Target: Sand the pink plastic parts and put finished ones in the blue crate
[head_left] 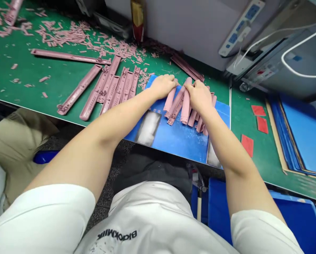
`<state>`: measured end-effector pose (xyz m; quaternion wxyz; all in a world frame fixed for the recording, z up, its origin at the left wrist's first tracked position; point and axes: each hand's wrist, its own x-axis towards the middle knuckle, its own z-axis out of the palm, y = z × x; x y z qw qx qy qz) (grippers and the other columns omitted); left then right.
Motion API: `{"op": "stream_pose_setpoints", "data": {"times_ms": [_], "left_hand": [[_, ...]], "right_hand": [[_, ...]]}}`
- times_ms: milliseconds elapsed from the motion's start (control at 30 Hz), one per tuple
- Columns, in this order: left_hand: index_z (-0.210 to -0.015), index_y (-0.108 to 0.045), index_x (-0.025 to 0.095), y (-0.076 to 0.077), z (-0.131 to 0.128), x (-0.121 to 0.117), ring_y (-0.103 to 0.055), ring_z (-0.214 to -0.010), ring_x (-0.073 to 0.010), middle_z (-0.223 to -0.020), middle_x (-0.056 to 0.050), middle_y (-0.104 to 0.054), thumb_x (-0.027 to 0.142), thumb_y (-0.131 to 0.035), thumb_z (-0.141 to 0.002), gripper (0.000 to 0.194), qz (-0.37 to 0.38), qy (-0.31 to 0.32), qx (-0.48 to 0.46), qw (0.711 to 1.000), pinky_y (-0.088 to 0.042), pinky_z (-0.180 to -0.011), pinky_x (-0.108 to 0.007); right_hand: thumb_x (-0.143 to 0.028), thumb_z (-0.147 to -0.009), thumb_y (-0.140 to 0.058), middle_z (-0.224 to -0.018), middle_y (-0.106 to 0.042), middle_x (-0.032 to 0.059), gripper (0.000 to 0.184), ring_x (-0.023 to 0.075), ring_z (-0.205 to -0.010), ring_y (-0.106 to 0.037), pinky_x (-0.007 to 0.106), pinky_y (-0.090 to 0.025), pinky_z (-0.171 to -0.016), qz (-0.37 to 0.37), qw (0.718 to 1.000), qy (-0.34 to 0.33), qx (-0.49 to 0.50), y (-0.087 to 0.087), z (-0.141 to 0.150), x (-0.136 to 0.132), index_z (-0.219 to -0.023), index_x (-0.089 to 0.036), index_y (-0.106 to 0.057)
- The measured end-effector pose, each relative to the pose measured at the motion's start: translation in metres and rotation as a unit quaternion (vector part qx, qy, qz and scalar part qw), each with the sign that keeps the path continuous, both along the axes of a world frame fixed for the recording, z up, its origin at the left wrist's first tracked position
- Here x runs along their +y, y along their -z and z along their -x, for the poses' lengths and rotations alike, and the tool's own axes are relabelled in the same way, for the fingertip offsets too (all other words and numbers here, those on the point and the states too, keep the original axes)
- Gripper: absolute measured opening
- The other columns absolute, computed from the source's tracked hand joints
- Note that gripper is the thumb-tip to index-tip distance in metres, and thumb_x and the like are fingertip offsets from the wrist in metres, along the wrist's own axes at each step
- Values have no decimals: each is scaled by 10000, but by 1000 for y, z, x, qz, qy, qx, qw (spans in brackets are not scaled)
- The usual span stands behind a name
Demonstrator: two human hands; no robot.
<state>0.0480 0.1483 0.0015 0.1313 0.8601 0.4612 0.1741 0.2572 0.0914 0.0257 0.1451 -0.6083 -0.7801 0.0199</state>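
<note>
Several long pink plastic strips (pixel 177 106) lie bunched side by side on a blue sheet (pixel 179 139) at the table's edge. My left hand (pixel 163 86) is closed over the far end of a pink plastic strip (pixel 170 101) on the left of the bunch. Gripped in my right hand (pixel 199 94) is another pink plastic strip (pixel 186 107), its rounded back up and its far end by my thumb. More strips stick out from under that hand, and its fingertips are partly hidden. To the left rests a row of similar strips (pixel 118 86), hollow sides showing.
Pink scraps (pixel 68 33) litter the green table (pixel 20 79). A power strip (pixel 241 28) is on the back wall. Red pieces (pixel 247 144) and stacked blue sheets (pixel 306 130) lie at right. Another person's leg (pixel 17 137) is at left.
</note>
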Motion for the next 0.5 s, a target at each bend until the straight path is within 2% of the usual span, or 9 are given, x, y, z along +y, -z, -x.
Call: {"op": "stream_pose_setpoints", "data": {"times_ms": [67,133,200,267,367,433,500], "left_hand": [[-1567,-728,125,4,-12,14,-605,-1521,-398,-1562,-240,-698,193,-417,-1138,535,-12,5,72,997,-458,-1266,-562],[-1669,-641,102,5,-16,20,-615,-1521,-408,-1580,-246,-699,151,-412,-1127,591,-1,17,103,995,-462,-1267,-581],[-1677,-644,142,-2,-5,20,-663,-1471,-408,-1527,-199,-746,122,-484,-1079,620,24,29,112,993,-489,-1249,-576],[-1656,-673,228,-14,23,11,-692,-1443,-381,-1490,-118,-773,73,-531,-1013,677,22,30,81,996,-526,-1222,-542],[-1569,-720,324,-32,88,-32,-714,-1419,-322,-1422,-30,-789,81,-517,-1034,623,-49,-55,-66,995,-566,-1188,-478],[-1443,-777,313,-36,131,-79,-766,-1296,-310,-1291,-36,-814,170,-541,-1090,448,-92,-157,-171,968,-603,-1132,-459],[-1338,-808,285,-29,163,-132,-806,-1105,-289,-1139,-48,-828,229,-567,-1104,341,-103,-237,-240,936,-639,-1043,-439]], "right_hand": [[-317,-1150,-468,-1427,-752,270,419,440,-1428,-649,674,-451,-1230,21,999,-9,-47,7,10,23,-1396,-116,-741],[-259,-1120,-493,-1358,-785,288,371,442,-1401,-672,690,-435,-1227,38,997,-17,-69,12,11,32,-1327,-88,-749],[-203,-1083,-556,-1274,-809,275,292,440,-1343,-711,685,-436,-1208,55,995,-11,-82,9,8,33,-1281,-102,-746],[-124,-1024,-615,-1247,-804,274,280,464,-1313,-726,705,-426,-1194,68,993,-3,-93,2,8,31,-1276,-122,-737],[-137,-1022,-608,-1309,-770,265,280,488,-1362,-692,741,-404,-1228,43,997,-28,-52,-7,29,27,-1269,-156,-738],[-280,-1084,-591,-1310,-763,241,233,473,-1383,-678,730,-417,-1260,31,997,-73,25,-4,68,23,-1213,-166,-749],[-465,-1115,-600,-1257,-770,233,351,475,-1384,-681,724,-449,-1264,51,988,-121,75,8,121,24,-1151,-152,-755]]}}
